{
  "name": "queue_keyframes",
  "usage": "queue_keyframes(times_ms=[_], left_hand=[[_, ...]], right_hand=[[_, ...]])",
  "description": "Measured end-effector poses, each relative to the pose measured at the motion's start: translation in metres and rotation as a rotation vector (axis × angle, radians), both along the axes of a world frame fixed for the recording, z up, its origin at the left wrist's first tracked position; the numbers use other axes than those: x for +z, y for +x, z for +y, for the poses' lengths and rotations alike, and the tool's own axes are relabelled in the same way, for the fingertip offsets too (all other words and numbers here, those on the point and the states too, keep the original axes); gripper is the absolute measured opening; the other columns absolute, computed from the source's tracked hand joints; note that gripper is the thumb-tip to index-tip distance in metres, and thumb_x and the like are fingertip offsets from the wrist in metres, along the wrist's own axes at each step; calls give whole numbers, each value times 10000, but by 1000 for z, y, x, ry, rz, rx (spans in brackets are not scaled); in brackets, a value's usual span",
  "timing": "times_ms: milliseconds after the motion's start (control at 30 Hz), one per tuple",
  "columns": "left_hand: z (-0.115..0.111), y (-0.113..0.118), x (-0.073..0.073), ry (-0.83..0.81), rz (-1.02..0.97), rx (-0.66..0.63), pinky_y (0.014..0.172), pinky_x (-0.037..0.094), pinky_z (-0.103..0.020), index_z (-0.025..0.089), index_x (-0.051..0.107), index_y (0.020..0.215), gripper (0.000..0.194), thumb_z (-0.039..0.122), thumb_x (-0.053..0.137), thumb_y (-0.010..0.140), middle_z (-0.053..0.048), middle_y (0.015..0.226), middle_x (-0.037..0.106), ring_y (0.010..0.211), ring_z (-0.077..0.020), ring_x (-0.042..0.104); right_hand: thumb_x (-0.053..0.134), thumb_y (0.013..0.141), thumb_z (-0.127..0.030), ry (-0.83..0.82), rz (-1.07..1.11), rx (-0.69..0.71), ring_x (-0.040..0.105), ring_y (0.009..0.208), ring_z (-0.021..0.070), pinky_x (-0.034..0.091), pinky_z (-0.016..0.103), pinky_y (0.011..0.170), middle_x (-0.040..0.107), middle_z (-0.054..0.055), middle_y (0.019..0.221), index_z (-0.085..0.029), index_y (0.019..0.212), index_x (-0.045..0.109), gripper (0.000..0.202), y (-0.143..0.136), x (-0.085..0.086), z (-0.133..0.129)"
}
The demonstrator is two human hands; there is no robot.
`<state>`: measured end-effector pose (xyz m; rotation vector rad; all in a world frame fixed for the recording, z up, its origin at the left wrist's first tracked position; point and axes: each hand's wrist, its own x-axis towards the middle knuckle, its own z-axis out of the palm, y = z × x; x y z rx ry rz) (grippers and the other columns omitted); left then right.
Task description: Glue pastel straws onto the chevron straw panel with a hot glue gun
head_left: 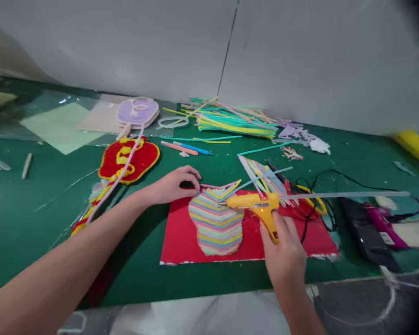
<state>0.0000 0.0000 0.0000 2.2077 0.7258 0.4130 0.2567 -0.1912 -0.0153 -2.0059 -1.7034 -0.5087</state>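
Observation:
My right hand [284, 246] is wrapped round the grip of a yellow hot glue gun [253, 203], with a long clear glue stick [349, 194] poking out of its back. The nozzle points left, over the upper part of a striped pastel piece made of pipe cleaners [218, 228]. That piece lies on a red sheet [174, 232]. At its upper left edge my left hand [178, 185] has its fingertips closed on the end of a pink pipe cleaner [212, 186], which bends across the top. A pale blue strip [265, 178] slants up from the piece, behind the gun.
A bundle of pipe cleaners [233, 122] lies by the wall. Two pens [192, 148] rest before it. Left are a red and yellow fan-shaped piece [143, 160] and a lilac one [138, 111]. Black cable [321, 174] and a black pouch [365, 232] lie right.

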Motion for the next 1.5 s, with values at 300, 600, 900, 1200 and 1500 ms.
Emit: queue_keyframes(times_ms=[300,600,900,1200,1500], left_hand=[[-1,1,4,-1,8,6,995,397,-373,216,666,823,215,411,577,836,-59,1125,529,1089,-207,525],[-1,1,6,10,27,9,997,401,-368,218,661,829,218,413,565,845,-59,1135,534,1089,-201,523],[0,1,4,13,25,5,990,404,-362,221,663,829,236,434,563,845,-52,1130,544,1082,-202,527],[-1,1,4,10,26,6,997,394,-363,222,661,834,203,402,567,844,-52,1130,539,1088,-198,523],[-1,1,5,0,36,11,996,396,-369,224,661,832,221,420,561,842,-49,1136,538,1090,-200,518]], right_hand=[[445,929,-315,-16,39,-20,635,855,219,483,283,631,631,118,1004,-157,1228,556,356,6,4,-1],[440,926,-328,-16,45,-57,641,859,233,495,299,622,641,135,1030,-144,1225,575,376,13,3,4],[436,926,-365,-20,54,-107,643,852,246,481,303,561,652,137,1028,-137,1228,584,406,18,6,8],[438,914,-362,-29,95,-141,631,917,264,495,317,614,644,144,1068,-142,1230,586,412,20,5,10],[585,800,-548,8,64,-140,630,896,281,526,351,663,649,147,966,-105,1174,582,580,23,8,20]])
